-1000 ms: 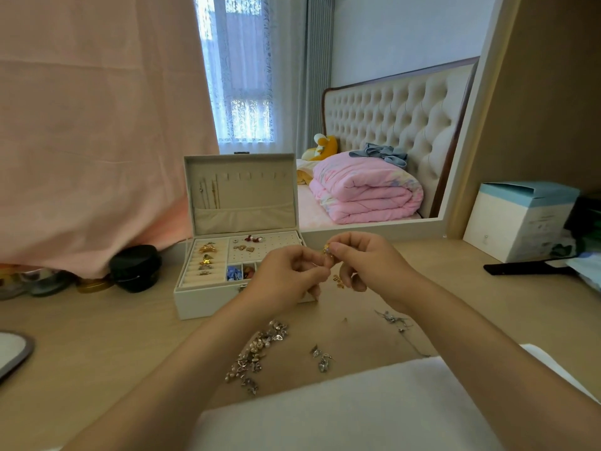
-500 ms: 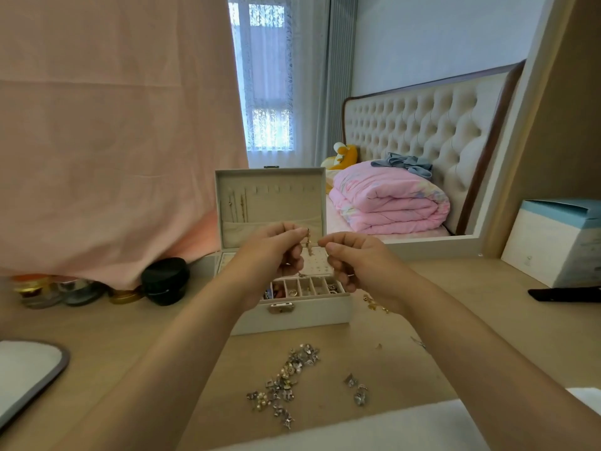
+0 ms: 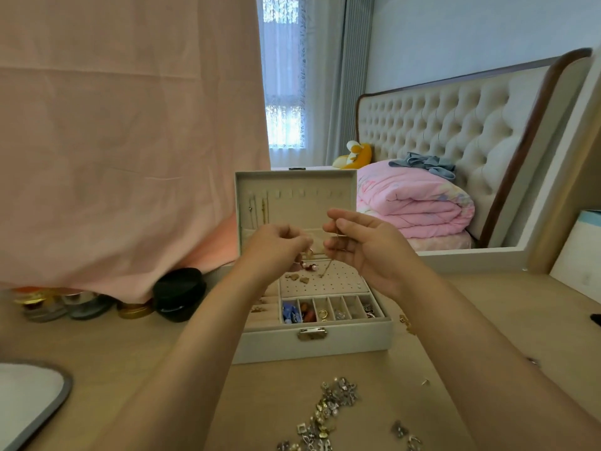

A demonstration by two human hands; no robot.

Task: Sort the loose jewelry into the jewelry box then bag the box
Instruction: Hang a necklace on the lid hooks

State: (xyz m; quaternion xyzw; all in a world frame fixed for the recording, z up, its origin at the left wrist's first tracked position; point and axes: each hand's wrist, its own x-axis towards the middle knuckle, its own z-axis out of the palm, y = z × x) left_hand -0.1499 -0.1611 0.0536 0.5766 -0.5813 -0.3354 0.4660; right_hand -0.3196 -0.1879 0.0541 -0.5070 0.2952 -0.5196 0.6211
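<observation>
Pale grey jewelry box point(image 3: 312, 346) stands on the tabletop point(image 3: 130, 346), with its lid point(image 3: 292, 196) open and upright and its clasp facing the camera. Chains hang inside the lid at its left.

Both hands are raised over the box, in front of the lid.
- Left hand point(image 3: 276, 245): fingers curled, tips pinching a small gold piece point(image 3: 307, 253).
- Right hand point(image 3: 361, 242): palm turned toward the camera. Thumb and forefinger pinch a fine chain point(image 3: 330, 262), which hangs down over the perforated stud panel point(image 3: 325, 281).
- Whether the chain and the gold piece are joined cannot be told.

Box contents:
- The front row of small compartments point(image 3: 328, 309) holds blue, red-brown, gold and clear items.
- A few pieces lie on the stud panel.
- Gold pieces sit in the ring rolls at the left, partly hidden by the left forearm.

Loose jewelry point(image 3: 328, 411), silver and gold, lies heaped on the tabletop just in front of the box. Smaller bits point(image 3: 406, 432) lie to its right, and a few gold pieces point(image 3: 406, 323) beside the box's right wall.

Surroundings:
- Pink cloth point(image 3: 113, 141) hangs at the left.
- A black round case point(image 3: 179, 292) and several jars point(image 3: 81, 305) sit under its hem.
- A grey-rimmed white item point(image 3: 29, 395) lies at the lower left.
- A folded pink quilt point(image 3: 413, 203) lies before a tufted headboard point(image 3: 439, 118).
</observation>
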